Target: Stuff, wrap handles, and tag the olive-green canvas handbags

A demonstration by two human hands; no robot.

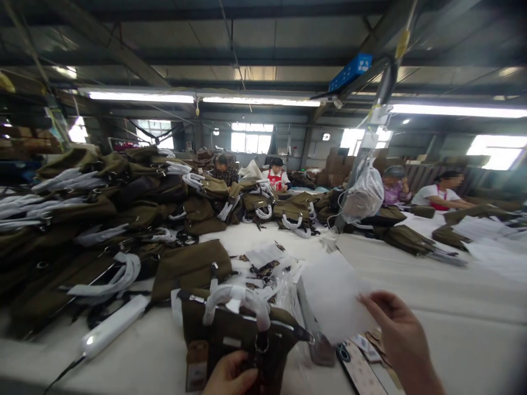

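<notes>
An olive-green handbag (234, 334) stands upright on the white table in front of me, its two handles wrapped in white film. A brown paper tag (197, 365) hangs at its left side. My left hand (233, 374) is closed on the lower front of this handbag, beside a dark strap with a ring. Over to the right, my right hand (401, 332) pinches the edge of a thin white sheet of paper (331, 293) between thumb and fingers. The sheet hangs above the table and hides part of it.
A large pile of olive bags (99, 214) covers the left. A corded white device (115, 326) lies before it. A phone (358, 367) rests near my right wrist. Chains and plastic (267, 263) lie behind the handbag. A metal post (362, 148) rises mid-table; several co-workers sit across.
</notes>
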